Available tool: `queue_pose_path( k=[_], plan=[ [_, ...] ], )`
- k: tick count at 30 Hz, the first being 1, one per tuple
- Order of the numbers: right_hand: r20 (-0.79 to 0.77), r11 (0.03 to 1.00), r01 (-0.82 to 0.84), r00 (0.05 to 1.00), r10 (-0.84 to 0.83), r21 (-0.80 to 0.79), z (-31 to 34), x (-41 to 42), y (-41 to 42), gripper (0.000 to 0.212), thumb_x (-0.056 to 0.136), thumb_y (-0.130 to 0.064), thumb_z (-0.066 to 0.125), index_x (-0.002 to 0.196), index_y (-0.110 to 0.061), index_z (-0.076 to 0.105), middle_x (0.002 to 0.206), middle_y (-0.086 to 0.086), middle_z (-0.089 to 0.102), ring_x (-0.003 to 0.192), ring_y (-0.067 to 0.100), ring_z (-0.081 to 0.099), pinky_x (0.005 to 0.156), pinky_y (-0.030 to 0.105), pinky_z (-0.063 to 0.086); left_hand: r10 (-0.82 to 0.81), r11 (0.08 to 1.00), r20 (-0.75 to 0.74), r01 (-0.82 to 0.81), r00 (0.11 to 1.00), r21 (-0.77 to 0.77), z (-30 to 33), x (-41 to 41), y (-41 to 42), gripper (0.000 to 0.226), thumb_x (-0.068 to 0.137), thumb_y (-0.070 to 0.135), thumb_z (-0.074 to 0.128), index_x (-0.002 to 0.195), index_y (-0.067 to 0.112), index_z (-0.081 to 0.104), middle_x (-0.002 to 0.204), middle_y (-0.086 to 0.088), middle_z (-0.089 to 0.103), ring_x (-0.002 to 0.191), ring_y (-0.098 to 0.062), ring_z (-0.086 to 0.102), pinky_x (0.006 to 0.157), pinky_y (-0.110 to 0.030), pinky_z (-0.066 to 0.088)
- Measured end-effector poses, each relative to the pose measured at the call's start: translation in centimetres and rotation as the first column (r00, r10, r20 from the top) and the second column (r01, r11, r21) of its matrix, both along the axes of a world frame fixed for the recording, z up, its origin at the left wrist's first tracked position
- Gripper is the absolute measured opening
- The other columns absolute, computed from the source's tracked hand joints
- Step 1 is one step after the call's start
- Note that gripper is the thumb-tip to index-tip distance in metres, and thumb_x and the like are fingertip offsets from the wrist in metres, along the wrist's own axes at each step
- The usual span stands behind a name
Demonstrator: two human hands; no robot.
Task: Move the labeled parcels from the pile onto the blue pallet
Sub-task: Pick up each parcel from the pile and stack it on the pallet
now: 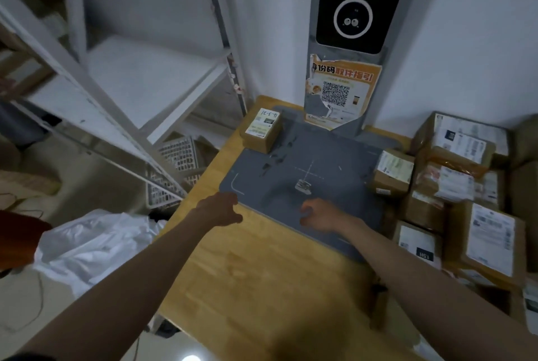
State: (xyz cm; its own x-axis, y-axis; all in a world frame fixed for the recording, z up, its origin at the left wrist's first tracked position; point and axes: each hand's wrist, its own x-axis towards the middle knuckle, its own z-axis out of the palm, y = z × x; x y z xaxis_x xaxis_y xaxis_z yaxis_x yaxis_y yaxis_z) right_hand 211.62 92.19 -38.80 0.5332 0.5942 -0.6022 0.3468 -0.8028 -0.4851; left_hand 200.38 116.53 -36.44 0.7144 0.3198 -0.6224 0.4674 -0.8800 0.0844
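A pile of brown labeled parcels [454,186] covers the right side of the wooden table [262,267]. One small labeled parcel [262,130] stands alone at the far left corner of the grey scanning mat [305,162]. Another small parcel [393,172] sits at the mat's right edge. My left hand [222,209] hovers over the mat's near left corner, its fingers loosely curled and holding nothing. My right hand [320,215] hangs over the mat's near edge with fingers loosely curled, also holding nothing. No blue pallet is in view.
A scanner column [358,11] with an orange QR poster [340,92] rises behind the mat. White metal shelving [131,78] stands at left, with a white plastic crate [177,168] and a white bag [93,244] on the floor beside the table.
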Motion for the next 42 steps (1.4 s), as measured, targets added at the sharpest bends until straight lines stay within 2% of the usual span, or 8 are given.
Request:
queue_pose_path(
  k=[4,11,23,28,31,35,39,42],
  plan=[
    [-0.095,0.983,0.174,0.981,-0.168,0.052,-1.7,1.8,2.7,0.046,0.093,-0.028,0.062,0.135,-0.013,0.050,0.128,0.007,0.056,0.082,0.019,0.063,0.070,0.028,0.054,-0.043,0.998,0.049,0.045,0.998,-0.047,-2.0,3.7,3.6,0.061,0.088,0.045,0.064,0.141,0.024,0.042,0.144,0.000,0.046,0.115,-0.023,0.056,0.085,-0.035,0.050],
    [-0.081,0.955,0.290,0.955,-0.285,0.057,-4.5,5.6,8.4,0.045,0.087,-0.025,0.070,0.128,-0.011,0.056,0.129,0.010,0.057,0.122,0.027,0.054,0.100,0.032,0.042,0.042,0.985,0.086,-0.026,0.995,-0.173,-5.6,11.0,9.6,0.062,0.085,0.040,0.071,0.133,0.008,0.046,0.125,-0.013,0.057,0.110,-0.028,0.056,0.083,-0.035,0.047],
    [-0.267,0.722,0.631,0.775,-0.572,0.284,-5.7,13.1,17.8,0.031,0.089,-0.007,0.063,0.119,-0.006,0.056,0.108,0.010,0.059,0.092,0.020,0.055,0.078,0.036,0.049,0.359,0.911,0.331,-0.251,0.873,-0.327,-9.7,20.8,14.3,0.089,0.083,0.039,0.072,0.153,0.017,0.023,0.149,-0.010,0.041,0.129,-0.033,0.048,0.090,-0.038,0.043],
    [-0.308,0.671,0.664,0.748,-0.588,0.331,-6.5,13.5,19.1,0.064,0.088,-0.009,0.065,0.145,-0.009,0.035,0.138,0.007,0.047,0.109,0.018,0.055,0.070,0.014,0.050,0.466,0.812,0.275,-0.282,0.841,-0.512,-10.9,21.7,13.9,0.096,0.081,0.041,0.075,0.154,0.017,0.019,0.150,-0.004,0.041,0.135,-0.025,0.042,0.105,-0.042,0.041],
    [-0.333,0.624,0.667,0.744,-0.579,0.407,-7.4,12.9,19.1,0.073,0.083,-0.002,0.068,0.146,-0.009,0.031,0.140,0.006,0.045,0.125,0.023,0.051,0.086,0.022,0.052,0.488,0.790,0.298,-0.271,0.820,-0.550,-10.9,20.8,12.1,0.086,0.080,0.038,0.077,0.150,0.019,0.030,0.134,0.002,0.054,0.126,-0.016,0.049,0.094,-0.029,0.045],
    [-0.316,0.552,0.700,0.705,-0.635,0.453,-8.3,11.9,17.8,0.072,0.073,-0.005,0.076,0.136,-0.010,0.042,0.133,0.008,0.053,0.123,0.022,0.053,0.098,0.042,0.049,0.430,0.776,0.457,-0.060,0.779,-0.628,-10.8,17.8,8.3,0.046,0.072,0.014,0.081,0.101,0.040,0.056,0.093,0.025,0.057,0.087,0.019,0.055,0.066,-0.002,0.039],
    [-0.184,0.596,0.705,0.691,-0.699,0.384,-8.9,10.7,15.0,0.107,0.066,-0.029,0.088,0.150,-0.015,0.022,0.142,-0.001,0.031,0.123,0.004,0.033,0.096,0.029,0.036,0.301,0.785,0.520,0.103,0.799,-0.611,-12.5,13.7,4.6,0.058,0.083,-0.009,0.065,0.136,0.006,0.048,0.129,0.000,0.053,0.119,-0.014,0.049,0.094,-0.011,0.033],
    [-0.094,0.661,0.671,0.722,-0.686,0.335,-9.0,10.2,13.3,0.123,0.061,-0.034,0.091,0.153,-0.019,0.012,0.151,0.000,0.019,0.136,0.016,0.028,0.100,0.043,0.040,0.265,0.703,0.457,0.155,0.849,-0.695,-13.0,11.5,2.3,0.070,0.084,-0.003,0.059,0.142,0.025,0.035,0.145,0.015,0.034,0.135,-0.004,0.031,0.107,-0.006,0.021]
  ],
)
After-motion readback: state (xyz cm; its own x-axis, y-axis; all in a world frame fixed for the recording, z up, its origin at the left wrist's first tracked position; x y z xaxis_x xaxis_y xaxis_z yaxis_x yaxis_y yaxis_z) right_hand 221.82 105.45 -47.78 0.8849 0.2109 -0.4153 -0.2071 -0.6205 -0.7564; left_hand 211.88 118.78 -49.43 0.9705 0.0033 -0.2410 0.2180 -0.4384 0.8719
